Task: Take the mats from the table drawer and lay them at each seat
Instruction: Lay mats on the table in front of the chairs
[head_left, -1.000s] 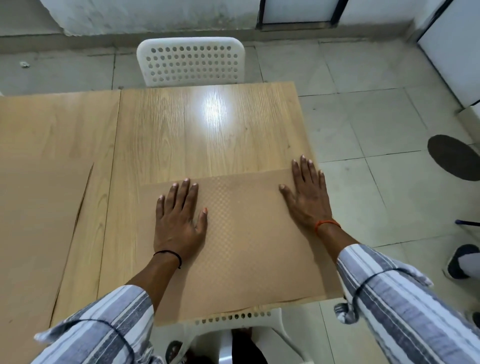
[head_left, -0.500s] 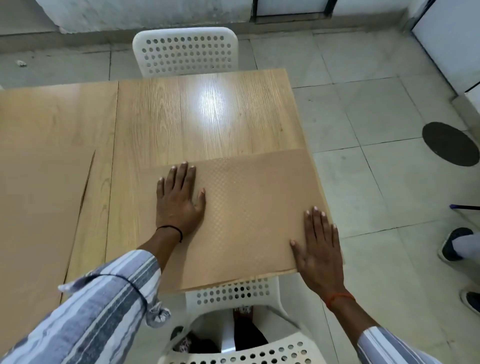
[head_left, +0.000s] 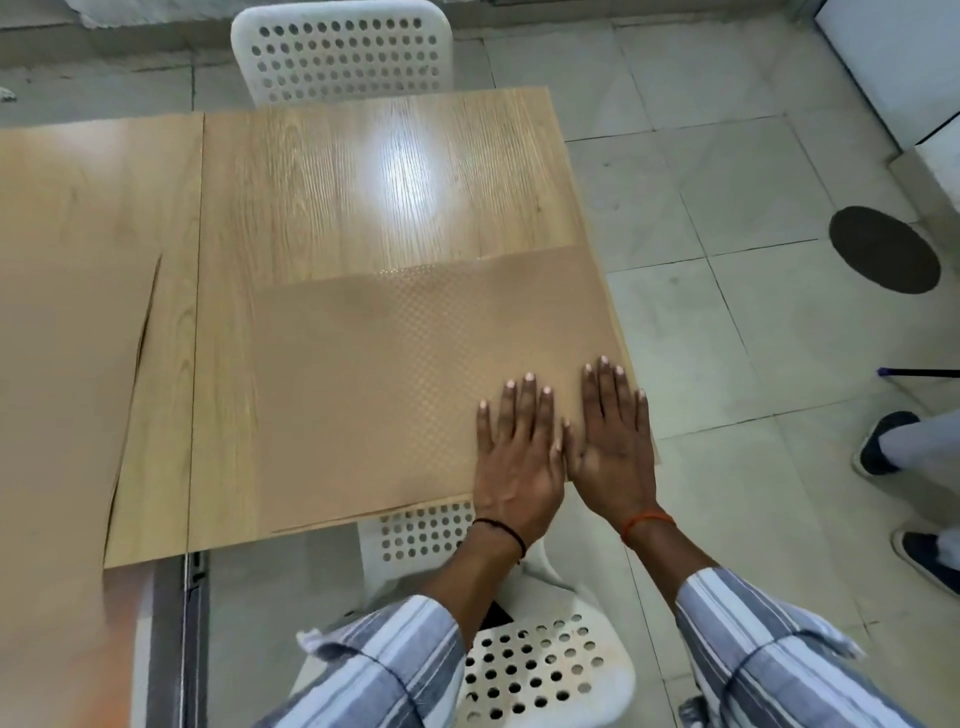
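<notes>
A tan textured mat (head_left: 395, 384) lies flat on the near right part of the wooden table (head_left: 332, 192), in front of the near seat. My left hand (head_left: 517, 457) and my right hand (head_left: 615, 441) rest side by side, palms down and fingers spread, on the mat's near right corner. Neither hand holds anything. A second tan mat (head_left: 57, 374) lies on the table's left part, with its right edge slightly lifted.
A white perforated chair (head_left: 524, 660) stands at the near edge below my arms, another white chair (head_left: 343, 52) at the far edge. The table's right edge borders tiled floor with a dark round spot (head_left: 883, 249). Another person's shoes (head_left: 883, 441) stand at the right.
My left hand slid right across the mat to lie beside my right hand, which came back onto the mat's near right corner. The view shifted.
</notes>
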